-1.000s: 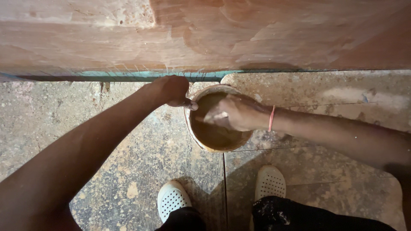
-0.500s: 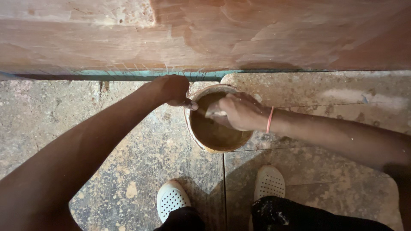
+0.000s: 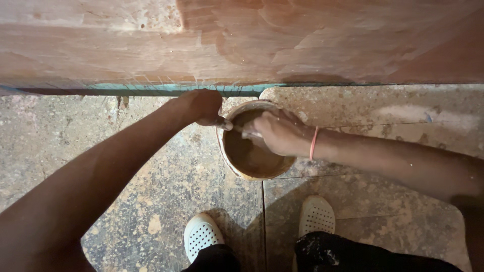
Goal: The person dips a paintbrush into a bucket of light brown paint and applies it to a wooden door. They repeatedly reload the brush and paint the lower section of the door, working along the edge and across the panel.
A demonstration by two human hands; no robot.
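A person stands in white perforated clogs (image 3: 201, 235) on a stained, paint-flecked tile floor (image 3: 151, 191), facing a wall (image 3: 242, 40) smeared with reddish-brown coating above a teal strip (image 3: 151, 86). A round bucket (image 3: 237, 166) of brown paste sits on the floor just below the wall. The left hand (image 3: 204, 107) grips its rim from the left; the right hand (image 3: 275, 132), wearing a pink wristband (image 3: 313, 143), reaches into the bucket from the right, fingers closed around a pale tool that is mostly hidden.
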